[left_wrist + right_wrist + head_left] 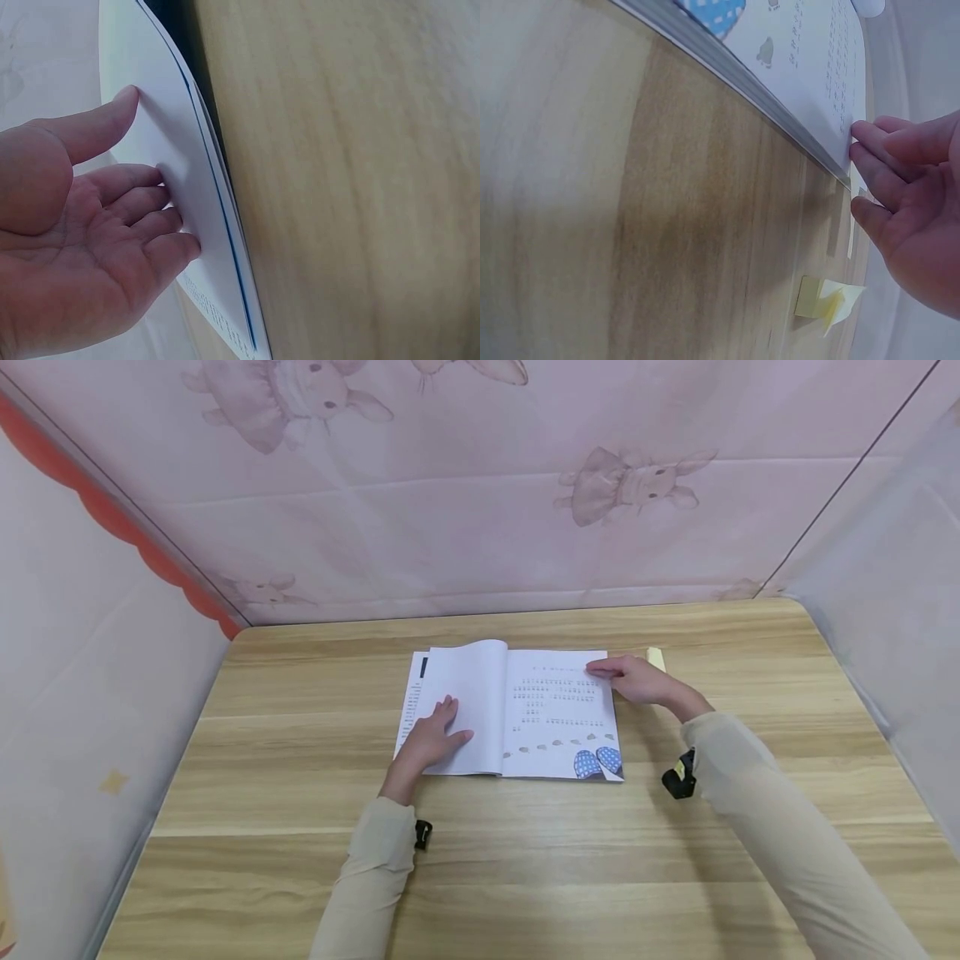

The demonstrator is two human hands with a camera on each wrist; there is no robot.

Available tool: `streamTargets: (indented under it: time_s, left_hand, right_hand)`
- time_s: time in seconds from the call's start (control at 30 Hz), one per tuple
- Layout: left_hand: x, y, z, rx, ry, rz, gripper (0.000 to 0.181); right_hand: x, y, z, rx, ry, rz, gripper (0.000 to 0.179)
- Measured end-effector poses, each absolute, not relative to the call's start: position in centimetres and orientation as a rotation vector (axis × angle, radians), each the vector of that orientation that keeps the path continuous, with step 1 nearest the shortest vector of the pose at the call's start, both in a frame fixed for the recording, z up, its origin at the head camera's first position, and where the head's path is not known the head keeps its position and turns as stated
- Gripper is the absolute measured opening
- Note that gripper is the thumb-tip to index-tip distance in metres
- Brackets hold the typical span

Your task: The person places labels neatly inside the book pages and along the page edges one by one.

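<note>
An open book point(558, 710) lies on the wooden table, its right page printed with lines of text, small footprints and blue dotted shapes at the lower corner. The left page point(468, 693) is blank and bulges up near the spine, with a printed sheet showing beneath its outer edge. Spread fingers of my left hand point(430, 739) rest on that blank page; in the left wrist view, the left hand point(97, 217) has its thumb apart from the fingers. My right hand point(637, 679) lies at the upper outer edge of the right page, its fingers point(885, 176) extended to the page edge.
A small pad of pale yellow sticky notes point(817, 298) sits beyond the right hand, partly hidden by it in the head view. The wooden table point(300, 810) meets a pink rabbit-print wall covering point(480, 527) at its back edge.
</note>
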State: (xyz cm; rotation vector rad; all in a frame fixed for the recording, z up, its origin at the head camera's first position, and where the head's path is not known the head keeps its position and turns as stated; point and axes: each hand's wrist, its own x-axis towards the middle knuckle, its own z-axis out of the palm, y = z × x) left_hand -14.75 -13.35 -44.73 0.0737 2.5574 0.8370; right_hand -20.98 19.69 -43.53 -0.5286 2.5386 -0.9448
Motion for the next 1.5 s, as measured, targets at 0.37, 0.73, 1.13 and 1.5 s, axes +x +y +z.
streamTargets:
  time_s: [0.37,0.73,1.13,1.5]
  left_hand:
    - [-14.8,-13.4,-45.0,0.076,2.558,0.846,0.064]
    - [-14.9,-13.4,-44.9,0.065,2.555,0.84,0.065]
    - [-14.9,-13.4,-44.9,0.07,2.558,0.826,0.065]
    - [-14.9,-13.4,-45.1,0.068,2.556,0.822,0.064]
  right_hand:
    - [-21.1,20.1,-44.1,-0.559,2.571,-0.969,0.042]
    - [-20.9,21.4,-43.7,-0.466,2.559,-0.972,0.039]
    - [-21.0,20.4,-43.7,-0.412,2.626,-1.02,0.043]
    - [-21.1,20.1,-44.2,-0.443,2.599,-0.958,0.041]
